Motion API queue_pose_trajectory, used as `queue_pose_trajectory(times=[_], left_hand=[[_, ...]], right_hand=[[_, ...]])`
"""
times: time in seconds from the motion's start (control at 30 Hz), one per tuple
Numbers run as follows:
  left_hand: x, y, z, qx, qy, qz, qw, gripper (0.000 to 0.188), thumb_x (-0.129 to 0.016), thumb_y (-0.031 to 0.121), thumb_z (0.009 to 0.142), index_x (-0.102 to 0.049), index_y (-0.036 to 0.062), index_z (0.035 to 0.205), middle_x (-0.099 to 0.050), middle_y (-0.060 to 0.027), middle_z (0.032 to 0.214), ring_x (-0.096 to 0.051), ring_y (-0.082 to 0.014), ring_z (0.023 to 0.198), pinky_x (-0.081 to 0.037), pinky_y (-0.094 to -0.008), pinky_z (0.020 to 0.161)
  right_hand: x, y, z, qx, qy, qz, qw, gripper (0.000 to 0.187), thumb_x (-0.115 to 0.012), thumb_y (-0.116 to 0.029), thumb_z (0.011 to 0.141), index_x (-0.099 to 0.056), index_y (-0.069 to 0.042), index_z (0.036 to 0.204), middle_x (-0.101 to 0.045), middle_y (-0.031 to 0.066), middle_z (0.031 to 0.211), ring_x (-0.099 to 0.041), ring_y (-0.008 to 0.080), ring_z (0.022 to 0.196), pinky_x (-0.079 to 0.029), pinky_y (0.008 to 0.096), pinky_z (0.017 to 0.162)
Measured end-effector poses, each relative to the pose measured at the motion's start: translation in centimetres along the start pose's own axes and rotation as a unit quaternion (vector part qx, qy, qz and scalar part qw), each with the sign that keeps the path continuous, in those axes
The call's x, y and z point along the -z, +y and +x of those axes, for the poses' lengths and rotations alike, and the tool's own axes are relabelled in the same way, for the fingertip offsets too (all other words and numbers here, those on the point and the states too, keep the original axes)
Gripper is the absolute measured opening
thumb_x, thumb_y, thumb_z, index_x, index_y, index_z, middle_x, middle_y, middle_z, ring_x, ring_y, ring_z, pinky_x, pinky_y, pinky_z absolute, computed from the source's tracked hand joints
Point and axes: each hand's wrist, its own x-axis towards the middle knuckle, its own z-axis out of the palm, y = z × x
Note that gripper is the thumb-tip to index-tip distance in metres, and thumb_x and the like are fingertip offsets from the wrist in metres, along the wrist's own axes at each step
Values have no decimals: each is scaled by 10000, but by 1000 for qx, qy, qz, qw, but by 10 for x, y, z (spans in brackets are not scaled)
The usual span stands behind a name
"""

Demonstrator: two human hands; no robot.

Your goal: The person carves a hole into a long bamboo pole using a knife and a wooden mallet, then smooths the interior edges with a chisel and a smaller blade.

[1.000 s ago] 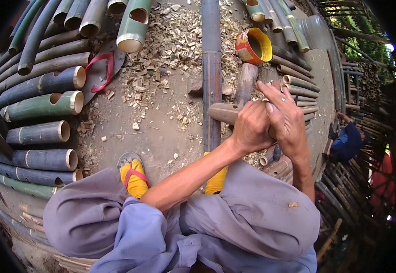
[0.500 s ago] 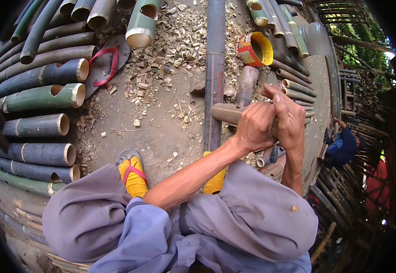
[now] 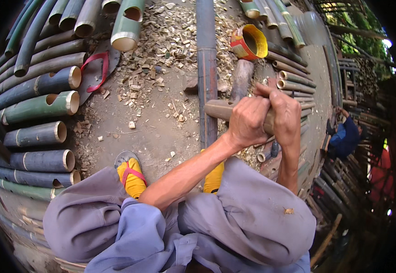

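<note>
My left hand (image 3: 249, 122) is closed around a brown, round-ended wooden piece (image 3: 217, 109), whose blunt end sticks out to the left over a long dark bamboo pole (image 3: 206, 63). Against it on the right is my right hand (image 3: 285, 111), fingers curled and pressed together near the top of the left fist. What lies inside its grip is hidden. The wooden piece shows again between the two wrists. Just beyond the hands, a thick wooden stick (image 3: 242, 77) lies on the ground below a red and yellow tin (image 3: 251, 43).
Cut bamboo tubes (image 3: 40, 105), some notched, lie in rows on the left. More tubes (image 3: 296, 85) lie at right. Wood chips (image 3: 161, 50) cover the ground ahead. A loose sandal (image 3: 101, 68) lies by the left tubes. Another person (image 3: 345, 135) sits far right.
The whole view has shifted slightly, with the pole, tin and tubes appearing further left. Both hands keep nearly the same grip on the wooden piece.
</note>
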Motion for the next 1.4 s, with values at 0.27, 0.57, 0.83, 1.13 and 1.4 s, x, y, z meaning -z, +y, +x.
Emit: queue_pose_trajectory(times=[0.27, 0.57, 0.83, 1.13, 1.4], left_hand=[[-5, 6, 1, -9, -5, 3, 1000, 566, -802, 131, 523, -540, 48, 1018, -589, -113, 834, -609, -311, 768, -478, -392, 686], [-2, 10, 5, 6, -41, 29, 999, 549, -760, 74, 505, -533, 54, 1004, -581, -113, 832, -606, -324, 812, -494, -468, 806], [-17, 3, 4, -1, -48, 25, 999, 495, -762, 96, 533, -554, 48, 979, -586, -127, 818, -609, -331, 787, -482, -416, 692], [-27, 15, 3, 4, -31, 3, 1000, 482, -755, 78, 495, -523, 55, 917, -587, -120, 817, -604, -318, 790, -464, -409, 684], [-10, 3, 1, -9, -38, 29, 999, 490, -758, 89, 502, -533, 62, 936, -594, -109, 814, -612, -297, 808, -463, -402, 693]], right_hand=[[-38, 181, 2, -183, 185, 137, 956, 402, -574, -148, 903, -512, 24, 1260, -646, 135, 1012, -633, 236, 919, -503, 349, 849], [-129, 198, -16, -201, 120, 167, 958, 622, -681, -181, 802, -432, 2, 1342, -564, 143, 1180, -561, 249, 1065, -448, 362, 931], [-27, 133, -95, -95, 212, 192, 953, 912, -789, -235, 671, -327, -25, 1429, -436, 152, 1361, -451, 269, 1231, -363, 383, 1032], [74, 16, -137, -32, 298, -15, 954, 1117, -763, -293, 651, -64, -135, 1509, -404, 210, 1360, -534, 308, 1118, -468, 383, 933], [68, -2, -139, -17, 142, -26, 989, 1062, -735, -80, 589, -192, -96, 1502, -389, 161, 1412, -444, 274, 1234, -359, 354, 1045]])
